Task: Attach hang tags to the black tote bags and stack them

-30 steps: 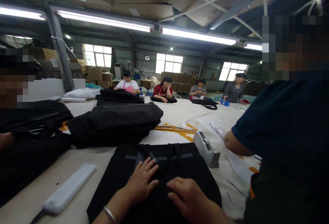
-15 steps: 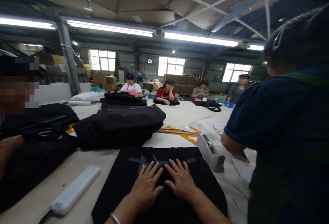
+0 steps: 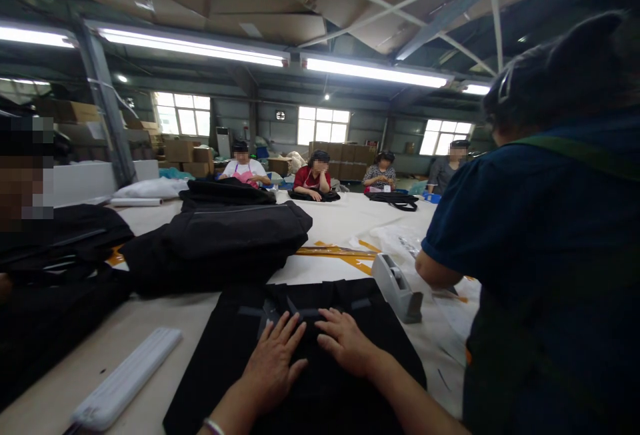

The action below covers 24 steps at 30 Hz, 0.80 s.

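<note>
A flat black fabric bag [image 3: 240, 348] lies on the cream table [image 3: 345, 222] right in front of me. My left hand [image 3: 273, 358] rests flat on its middle with the fingers spread. My right hand [image 3: 345, 342] lies flat beside it, fingers stretched toward the bag's top edge where grey straps show. Neither hand holds anything.
A pile of black bags [image 3: 220, 235] sits behind the flat one. A grey tape dispenser [image 3: 397, 282] stands to the right, a white ribbed bar [image 3: 125, 378] to the left. A person in a dark blue shirt [image 3: 540, 255] stands close on my right. Several people sit at the far end.
My right hand moved up from the bag's near edge to lie beside my left hand near the straps. The person on my right leaned further over the table.
</note>
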Each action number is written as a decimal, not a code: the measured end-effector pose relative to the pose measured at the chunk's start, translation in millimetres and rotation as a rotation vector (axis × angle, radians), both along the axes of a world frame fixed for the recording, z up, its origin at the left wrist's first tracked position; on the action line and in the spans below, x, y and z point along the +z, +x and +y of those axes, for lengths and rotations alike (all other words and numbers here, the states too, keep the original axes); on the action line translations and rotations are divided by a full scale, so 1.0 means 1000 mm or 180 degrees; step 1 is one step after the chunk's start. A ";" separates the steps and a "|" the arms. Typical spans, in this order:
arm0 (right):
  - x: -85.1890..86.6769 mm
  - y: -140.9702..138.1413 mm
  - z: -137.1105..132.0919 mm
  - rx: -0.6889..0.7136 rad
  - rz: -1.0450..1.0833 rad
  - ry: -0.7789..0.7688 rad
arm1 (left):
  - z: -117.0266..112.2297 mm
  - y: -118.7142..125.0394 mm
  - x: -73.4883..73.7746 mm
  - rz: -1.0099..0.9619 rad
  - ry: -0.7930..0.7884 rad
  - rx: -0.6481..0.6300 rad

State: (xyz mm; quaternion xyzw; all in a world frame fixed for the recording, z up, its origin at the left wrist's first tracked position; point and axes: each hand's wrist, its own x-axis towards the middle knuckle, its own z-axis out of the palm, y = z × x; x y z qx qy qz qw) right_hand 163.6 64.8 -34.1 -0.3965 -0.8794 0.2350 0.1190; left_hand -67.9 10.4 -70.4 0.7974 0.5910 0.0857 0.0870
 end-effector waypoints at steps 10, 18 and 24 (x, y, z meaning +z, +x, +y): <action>0.013 0.022 -0.055 0.0032 -0.0343 0.0047 | 0.006 0.001 -0.012 0.0095 0.0272 -0.0073; 0.017 0.026 -0.055 -0.0047 -0.0285 -0.0189 | 0.009 -0.002 -0.016 0.0125 0.0412 -0.0091; 0.009 0.020 -0.055 -0.0498 0.0339 -0.0524 | 0.018 -0.008 -0.027 0.0159 0.0525 -0.0082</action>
